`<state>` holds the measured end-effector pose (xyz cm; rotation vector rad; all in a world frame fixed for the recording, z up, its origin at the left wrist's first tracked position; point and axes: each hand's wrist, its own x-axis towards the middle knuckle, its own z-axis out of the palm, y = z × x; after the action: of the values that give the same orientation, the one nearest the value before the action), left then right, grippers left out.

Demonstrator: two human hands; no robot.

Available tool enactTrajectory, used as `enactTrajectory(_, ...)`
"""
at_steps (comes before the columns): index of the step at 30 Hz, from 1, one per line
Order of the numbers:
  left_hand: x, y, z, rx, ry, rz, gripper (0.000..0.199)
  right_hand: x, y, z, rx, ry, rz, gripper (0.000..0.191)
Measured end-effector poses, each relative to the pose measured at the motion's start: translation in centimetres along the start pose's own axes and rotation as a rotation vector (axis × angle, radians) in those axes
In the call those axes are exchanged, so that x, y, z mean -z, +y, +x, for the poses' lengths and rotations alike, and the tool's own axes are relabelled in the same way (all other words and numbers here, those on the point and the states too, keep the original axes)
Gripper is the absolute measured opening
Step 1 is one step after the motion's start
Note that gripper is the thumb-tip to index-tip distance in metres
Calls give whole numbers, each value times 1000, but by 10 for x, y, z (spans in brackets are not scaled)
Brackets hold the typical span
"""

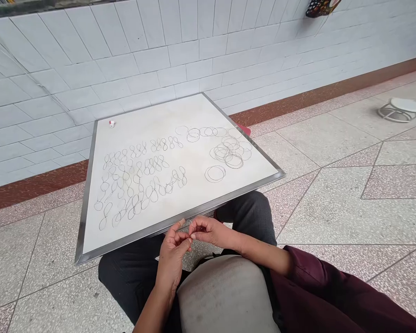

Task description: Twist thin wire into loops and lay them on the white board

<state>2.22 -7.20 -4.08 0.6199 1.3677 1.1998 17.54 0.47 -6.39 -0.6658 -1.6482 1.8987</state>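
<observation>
My left hand [172, 249] and my right hand [211, 232] meet at the near edge of the table, both closed with their fingertips pinched together. Between them shows a small arc of thin wire loop [190, 222]; the rest of it is hidden by my fingers. A tan wrap covers the tip of one left finger. On the white tabletop [194, 199] just beyond, several wire loops twisted into figure-eights [136, 206] lie in rough rows at the left. Several round wire rings [215, 174] lie at the right, many of them overlapping.
A metal trim [135, 235] borders the table, which stands against a white tiled wall [180, 60]. Near its far left corner sits a small white and red object [112, 123]. My legs are under the near edge. A low white stool [400, 110] stands on the floor at right.
</observation>
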Motion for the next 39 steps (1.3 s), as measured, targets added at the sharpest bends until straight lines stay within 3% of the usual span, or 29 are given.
enactTrajectory(7,3,-4,0,-65,-10,-2,55,3,-4,-2,-34,32,1,28)
enactTrajectory(16,-2,-5,-5,-106,86,-106,59,-1,0,-2,-50,58,92,28)
enactTrajectory(23,2,-4,-6,-127,-3,-68,63,4,0,-3,-52,48,208,31)
enactTrajectory(28,2,-1,-9,-98,-66,-18,63,6,0,0,-42,-50,162,26)
enactTrajectory(39,2,6,-9,-14,-128,-69,65,1,7,-3,57,-55,97,29)
